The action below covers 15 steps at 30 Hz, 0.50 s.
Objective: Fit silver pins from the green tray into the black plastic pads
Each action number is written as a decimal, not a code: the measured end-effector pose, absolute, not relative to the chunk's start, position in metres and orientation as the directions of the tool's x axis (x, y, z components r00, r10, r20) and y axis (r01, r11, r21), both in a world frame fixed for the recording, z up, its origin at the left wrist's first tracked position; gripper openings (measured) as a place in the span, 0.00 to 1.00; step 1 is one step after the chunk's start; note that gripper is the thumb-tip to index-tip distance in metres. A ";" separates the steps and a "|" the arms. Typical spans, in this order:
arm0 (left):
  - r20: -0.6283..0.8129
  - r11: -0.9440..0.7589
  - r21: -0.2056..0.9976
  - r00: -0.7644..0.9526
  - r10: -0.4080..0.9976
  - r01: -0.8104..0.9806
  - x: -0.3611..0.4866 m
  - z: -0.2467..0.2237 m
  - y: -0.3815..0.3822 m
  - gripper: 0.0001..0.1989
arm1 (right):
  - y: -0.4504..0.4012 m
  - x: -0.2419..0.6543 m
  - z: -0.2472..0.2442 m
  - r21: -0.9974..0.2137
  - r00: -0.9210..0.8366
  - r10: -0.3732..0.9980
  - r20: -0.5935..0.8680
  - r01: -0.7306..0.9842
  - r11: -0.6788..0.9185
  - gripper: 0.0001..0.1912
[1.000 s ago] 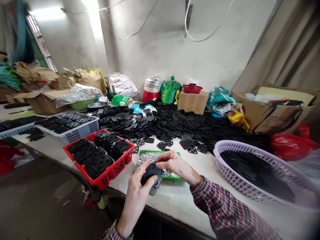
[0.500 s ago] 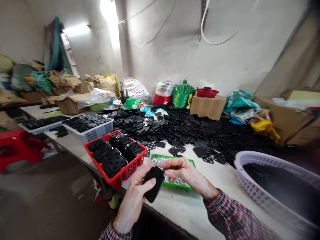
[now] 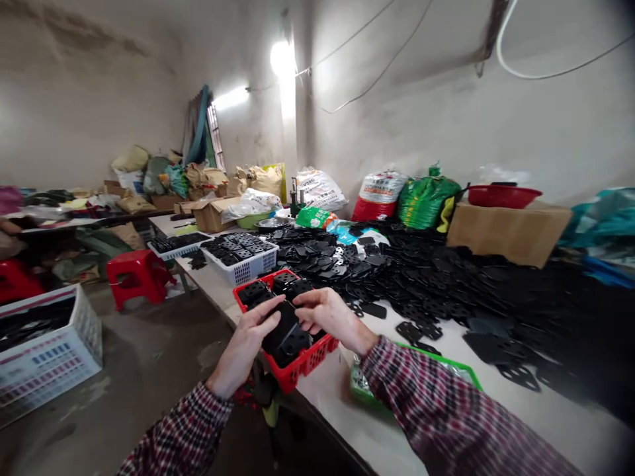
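Note:
My left hand (image 3: 247, 344) is closed on a flat black plate (image 3: 278, 324) with rounded corners, thumb and fingers at its upper left edge. The plate is over the red basket (image 3: 296, 375), which holds stacks of similar black plates with holes. My right hand (image 3: 335, 319) pinches at the plate's upper right side, above the same basket; its fingertips hide the exact grip. Partly behind my right sleeve, a green tray (image 3: 364, 396) with small shiny metal pieces lies on the table.
A large heap of black plates (image 3: 417, 271) covers the table's back. Beyond the red basket stand a white basket (image 3: 255, 264) and another basket (image 3: 181, 250). On the floor at left are a white crate (image 3: 54, 357) and a red stool (image 3: 136, 274). Sacks and a cardboard box (image 3: 506, 231) line the wall.
Both hands have moved with the black plate from in front of the green tray to over the red basket. My view has turned left; the purple basket is out of sight.

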<state>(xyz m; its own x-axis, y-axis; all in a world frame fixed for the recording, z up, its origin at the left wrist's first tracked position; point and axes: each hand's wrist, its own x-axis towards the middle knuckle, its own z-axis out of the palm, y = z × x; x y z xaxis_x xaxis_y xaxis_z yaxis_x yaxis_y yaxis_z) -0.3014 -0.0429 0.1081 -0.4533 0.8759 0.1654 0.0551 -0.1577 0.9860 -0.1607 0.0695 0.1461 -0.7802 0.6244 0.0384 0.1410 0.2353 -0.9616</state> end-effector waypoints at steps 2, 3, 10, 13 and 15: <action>0.205 -0.164 0.979 -0.507 0.837 0.124 -0.325 0.114 -0.035 0.23 | 0.080 -0.187 0.153 -0.954 -0.793 0.609 0.001 0.183 0.239 0.12; 0.218 -0.168 0.976 -0.525 0.822 0.142 -0.337 0.117 -0.031 0.23 | 0.085 -0.200 0.156 -0.949 -0.793 0.609 -0.013 0.202 0.242 0.11; 0.234 -0.139 0.969 -0.594 0.770 0.203 -0.418 0.124 0.010 0.21 | 0.123 -0.288 0.153 -0.904 -0.735 0.677 -0.029 0.309 0.296 0.11; 0.195 -0.099 0.976 -0.572 0.797 0.195 -0.442 0.117 0.026 0.16 | 0.141 -0.316 0.141 -0.876 -0.714 0.700 -0.025 0.353 0.329 0.09; 0.170 -0.071 0.978 -0.553 0.816 0.196 -0.453 0.110 0.036 0.13 | 0.151 -0.328 0.132 -0.855 -0.705 0.709 -0.029 0.385 0.348 0.09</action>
<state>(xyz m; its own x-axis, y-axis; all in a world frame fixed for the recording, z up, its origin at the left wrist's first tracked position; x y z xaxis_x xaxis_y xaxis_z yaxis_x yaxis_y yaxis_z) -0.4534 0.0355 0.1102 -0.5526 0.8158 0.1704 0.1962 -0.0713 0.9780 -0.3282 0.1511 0.1316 -0.7047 0.7089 -0.0288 0.3848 0.3478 -0.8550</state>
